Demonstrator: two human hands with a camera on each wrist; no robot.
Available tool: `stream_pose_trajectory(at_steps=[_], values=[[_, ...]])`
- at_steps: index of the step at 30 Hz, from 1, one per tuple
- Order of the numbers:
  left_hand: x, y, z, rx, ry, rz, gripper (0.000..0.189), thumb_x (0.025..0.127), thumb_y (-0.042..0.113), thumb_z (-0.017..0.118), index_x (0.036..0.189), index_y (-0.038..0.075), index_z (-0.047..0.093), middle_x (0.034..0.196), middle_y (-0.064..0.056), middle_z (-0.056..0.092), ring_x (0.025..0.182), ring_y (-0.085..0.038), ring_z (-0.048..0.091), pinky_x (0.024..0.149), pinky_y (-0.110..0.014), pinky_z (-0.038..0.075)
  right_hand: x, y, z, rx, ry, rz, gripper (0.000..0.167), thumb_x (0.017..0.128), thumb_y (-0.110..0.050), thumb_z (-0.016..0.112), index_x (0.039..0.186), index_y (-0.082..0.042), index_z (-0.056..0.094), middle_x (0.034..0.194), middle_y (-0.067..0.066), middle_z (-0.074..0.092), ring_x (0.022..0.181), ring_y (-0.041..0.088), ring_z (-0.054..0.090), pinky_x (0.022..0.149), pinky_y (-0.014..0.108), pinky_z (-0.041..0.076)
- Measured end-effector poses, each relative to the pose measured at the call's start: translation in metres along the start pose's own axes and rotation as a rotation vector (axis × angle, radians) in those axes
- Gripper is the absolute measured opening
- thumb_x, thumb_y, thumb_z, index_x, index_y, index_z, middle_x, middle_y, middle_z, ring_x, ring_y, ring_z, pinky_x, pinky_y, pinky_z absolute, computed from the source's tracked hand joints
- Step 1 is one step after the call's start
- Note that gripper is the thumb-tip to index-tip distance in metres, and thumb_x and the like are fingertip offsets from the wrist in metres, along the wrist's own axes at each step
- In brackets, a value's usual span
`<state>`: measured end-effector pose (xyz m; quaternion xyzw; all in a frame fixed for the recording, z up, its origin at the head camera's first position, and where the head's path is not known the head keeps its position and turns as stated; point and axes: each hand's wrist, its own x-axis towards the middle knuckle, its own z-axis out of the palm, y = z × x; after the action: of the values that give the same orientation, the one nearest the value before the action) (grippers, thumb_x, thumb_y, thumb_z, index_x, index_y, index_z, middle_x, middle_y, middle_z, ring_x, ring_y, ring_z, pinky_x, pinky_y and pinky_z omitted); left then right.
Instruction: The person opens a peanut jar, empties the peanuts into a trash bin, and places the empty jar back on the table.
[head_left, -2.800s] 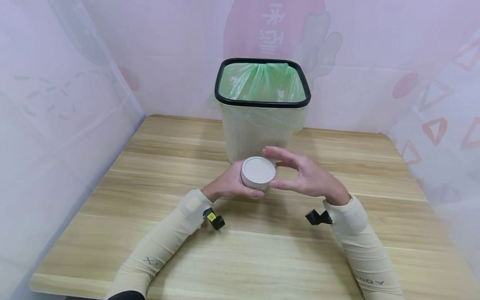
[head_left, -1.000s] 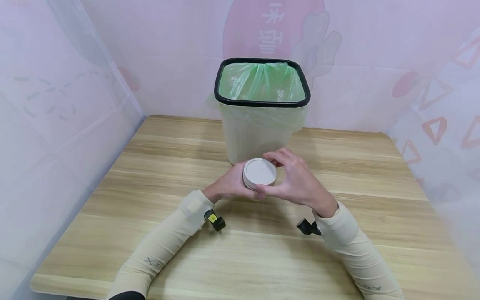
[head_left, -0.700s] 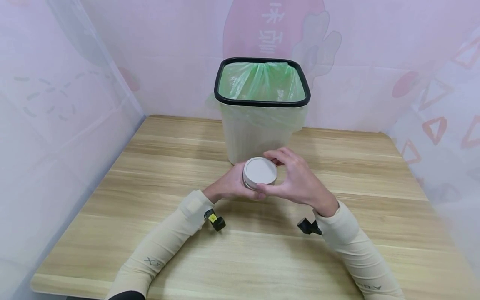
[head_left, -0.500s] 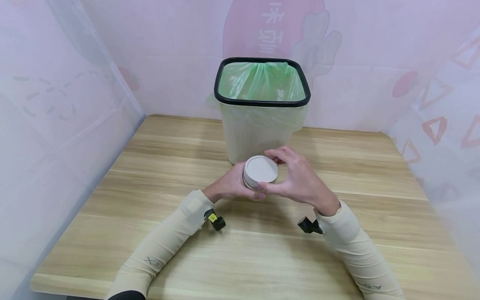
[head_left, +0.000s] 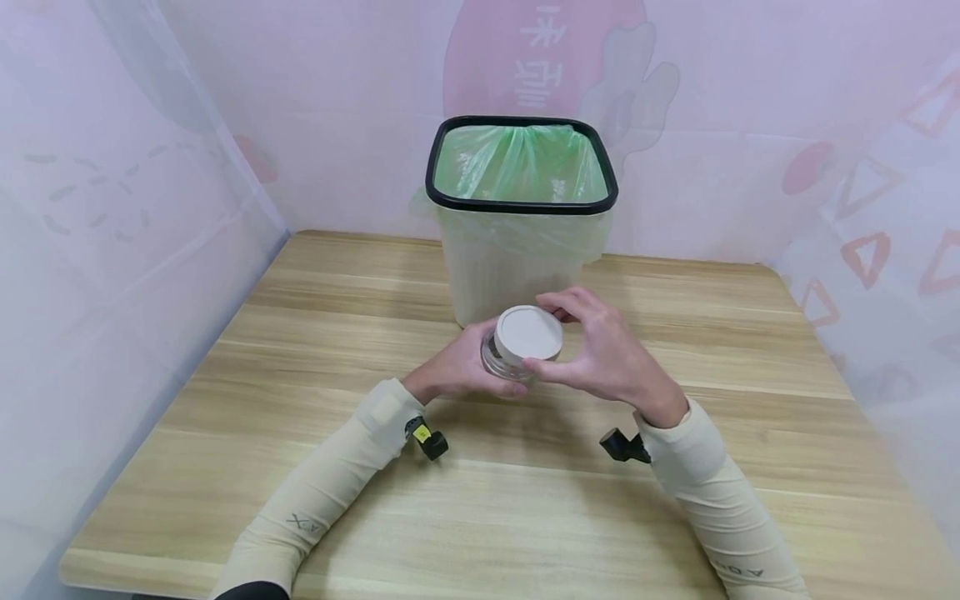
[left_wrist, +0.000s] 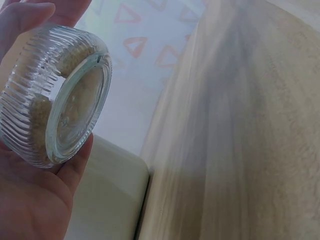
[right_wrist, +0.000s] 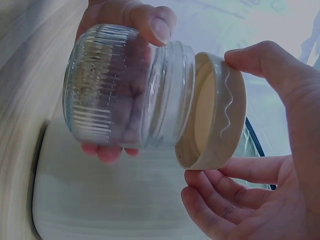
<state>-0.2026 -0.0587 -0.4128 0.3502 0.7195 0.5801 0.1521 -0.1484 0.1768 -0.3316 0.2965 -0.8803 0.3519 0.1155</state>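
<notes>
My left hand (head_left: 468,364) grips a ribbed clear glass jar (right_wrist: 107,90), its fingers and thumb wrapped round the side. Something tan and crumbly shows low inside the glass in the left wrist view. With thumb and fingers my right hand (head_left: 611,354) pinches a round off-white lid (head_left: 529,332) by its edge. The lid is off the threaded neck and tilted, its inner side facing the jar mouth with a narrow gap, as the right wrist view shows. Both hands are over the middle of the table, just in front of the bin.
A pale bin (head_left: 517,267) with a black rim and a green plastic liner (head_left: 525,162) stands at the back of the wooden table (head_left: 360,292). Printed curtains hang behind and at both sides. A small black camera sits on each sleeved wrist.
My right hand first closed round the lid, then lifted it off the jar, up and to the right. The left hand has stayed nearly in place with the jar.
</notes>
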Motion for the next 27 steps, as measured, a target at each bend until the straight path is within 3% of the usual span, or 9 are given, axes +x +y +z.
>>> stream_pose_trajectory(at_steps=[6, 11, 18, 27], values=[[0.0, 0.0, -0.005, 0.029, 0.025, -0.016, 0.087, 0.071, 0.02, 0.096, 0.147, 0.013, 0.054, 0.136, -0.003, 0.067, 0.126, -0.021, 0.063, 0.115, -0.045, 0.049, 0.0, 0.004, -0.007, 0.019, 0.014, 0.008, 0.072, 0.076, -0.027, 0.095, 0.134, 0.002, 0.065, 0.126, 0.013, 0.067, 0.11, 0.027, 0.07, 0.097, 0.048, 0.06], [-0.001, 0.003, -0.01, 0.073, 0.046, -0.016, 0.084, 0.071, 0.018, 0.096, 0.144, 0.011, 0.056, 0.132, -0.006, 0.069, 0.123, -0.021, 0.065, 0.111, -0.041, 0.052, 0.0, 0.006, -0.016, 0.01, 0.048, 0.004, 0.07, 0.073, -0.024, 0.097, 0.132, 0.0, 0.067, 0.124, 0.012, 0.069, 0.109, 0.026, 0.071, 0.097, 0.044, 0.061], [-0.001, 0.008, -0.016, 0.033, 0.058, 0.004, 0.078, 0.071, 0.015, 0.096, 0.14, 0.013, 0.059, 0.13, -0.005, 0.07, 0.121, -0.021, 0.066, 0.11, -0.038, 0.053, 0.0, 0.015, -0.027, -0.009, 0.094, 0.003, 0.067, 0.072, -0.02, 0.097, 0.13, -0.001, 0.069, 0.121, 0.011, 0.07, 0.107, 0.025, 0.072, 0.095, 0.038, 0.061], [-0.002, 0.013, -0.022, 0.028, 0.086, 0.024, 0.075, 0.071, 0.011, 0.095, 0.137, 0.009, 0.06, 0.129, -0.01, 0.07, 0.12, -0.022, 0.065, 0.108, -0.035, 0.052, 0.002, 0.029, -0.031, -0.012, 0.09, 0.049, 0.069, 0.073, -0.022, 0.097, 0.132, -0.002, 0.068, 0.121, 0.009, 0.07, 0.108, 0.023, 0.072, 0.096, 0.044, 0.062]])
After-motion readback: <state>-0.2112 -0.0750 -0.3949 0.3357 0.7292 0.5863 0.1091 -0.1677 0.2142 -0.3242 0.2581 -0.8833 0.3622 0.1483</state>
